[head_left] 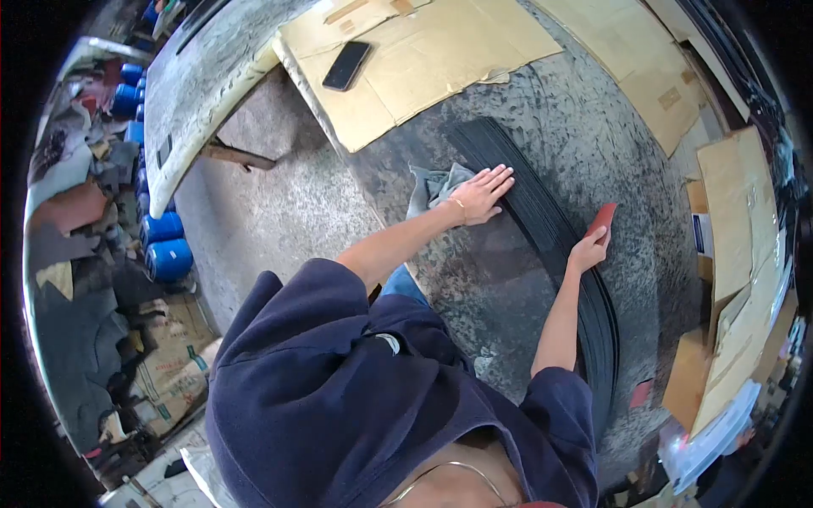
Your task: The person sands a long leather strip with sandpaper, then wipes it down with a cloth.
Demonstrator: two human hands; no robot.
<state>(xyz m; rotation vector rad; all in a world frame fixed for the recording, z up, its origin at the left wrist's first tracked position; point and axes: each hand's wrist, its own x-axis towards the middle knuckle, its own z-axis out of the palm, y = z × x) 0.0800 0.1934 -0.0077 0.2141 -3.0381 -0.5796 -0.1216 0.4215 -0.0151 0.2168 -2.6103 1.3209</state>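
Note:
Fingers stretched out, my left hand [483,195] lies flat on the edge of a bundle of long black strips [542,193]. The strips run side by side down the worktable [474,296], curving past my right forearm. Beside my left wrist sits a crumpled grey cloth [430,188]. My right hand [590,250] pinches a small red sheet [602,218], slightly curved, at the strips' right edge. Its thumb and fingers are closed round the sheet's lower end.
A phone [347,66] lies on flat cardboard [432,51] at the table's far side. Cardboard boxes [732,271] stand on the right. A red scrap [641,393] is near the lower right. Blue containers [168,258] and scrap material [80,330] are at left.

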